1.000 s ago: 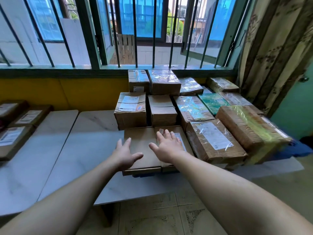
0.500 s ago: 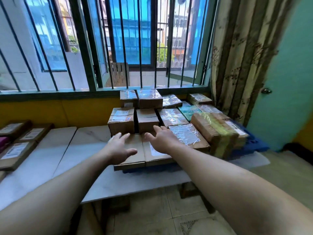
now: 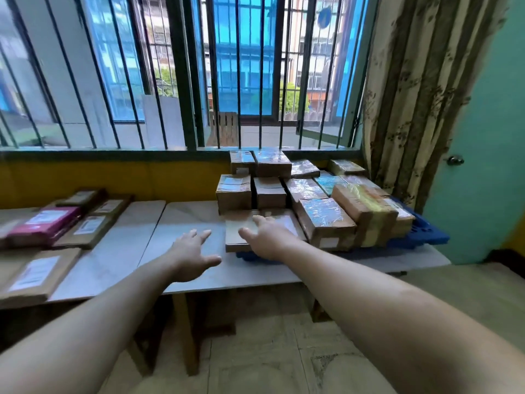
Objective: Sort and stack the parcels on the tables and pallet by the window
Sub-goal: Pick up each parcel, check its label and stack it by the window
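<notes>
My right hand [image 3: 265,237], fingers spread wide, hovers at the flat cardboard parcel [image 3: 241,231] on the blue pallet [image 3: 426,231] at the tabletop's [image 3: 181,220] right end; contact is unclear. My left hand [image 3: 191,255], open and empty, hangs over bare tabletop beside it.

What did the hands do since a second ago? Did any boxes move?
The left hand slid off the flat brown parcel and now hovers open over the grey table beside it. The right hand stays open over the same parcel. Nothing was picked up or let go. The view pulled back and swung left, so the pink parcel now shows. The stacked boxes on the blue pallet have not moved.
</notes>
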Motion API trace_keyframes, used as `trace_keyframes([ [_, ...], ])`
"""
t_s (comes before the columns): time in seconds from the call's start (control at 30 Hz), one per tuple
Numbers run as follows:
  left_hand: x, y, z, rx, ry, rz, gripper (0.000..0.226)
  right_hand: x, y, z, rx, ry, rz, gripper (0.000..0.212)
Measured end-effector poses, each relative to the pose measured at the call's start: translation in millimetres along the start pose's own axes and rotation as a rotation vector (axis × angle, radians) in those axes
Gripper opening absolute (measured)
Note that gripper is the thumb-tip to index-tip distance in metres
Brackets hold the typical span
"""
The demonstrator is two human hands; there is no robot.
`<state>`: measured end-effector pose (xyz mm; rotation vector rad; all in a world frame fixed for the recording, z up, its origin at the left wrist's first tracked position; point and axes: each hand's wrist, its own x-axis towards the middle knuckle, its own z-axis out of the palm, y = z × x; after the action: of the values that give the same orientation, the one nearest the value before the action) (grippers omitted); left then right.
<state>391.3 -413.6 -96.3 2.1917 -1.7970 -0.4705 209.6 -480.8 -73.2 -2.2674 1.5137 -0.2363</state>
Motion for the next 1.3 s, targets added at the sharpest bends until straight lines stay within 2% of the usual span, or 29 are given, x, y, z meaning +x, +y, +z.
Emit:
trace_keyframes([
  [0.27, -14, -53, -27, 0.0, 0.085, -0.153, 0.08, 25, -52, 17, -0.002, -0.023, -0.131, 0.071],
  [0.5, -38, -117, -51, -0.024, 0.132, -0.337, 0.08, 52, -123, 46, -0.037, -0.068, -0.324, 0.069],
  [0.67, -66, -194, -81, -0.029, 0.159, -0.416, 0.082, 65, -202, 80, -0.073, -0.101, -0.421, 0.069],
  [1.0, -130, -367, -169, -0.118, 0.266, -0.574, 0.079, 81, -410, 169, -0.063, -0.152, -0.564, 0.067],
  [1.3, -114, -476, -205, -0.171, 0.267, -0.619, 0.079, 132, -513, 232, -0.069, -0.196, -0.624, 0.059],
])
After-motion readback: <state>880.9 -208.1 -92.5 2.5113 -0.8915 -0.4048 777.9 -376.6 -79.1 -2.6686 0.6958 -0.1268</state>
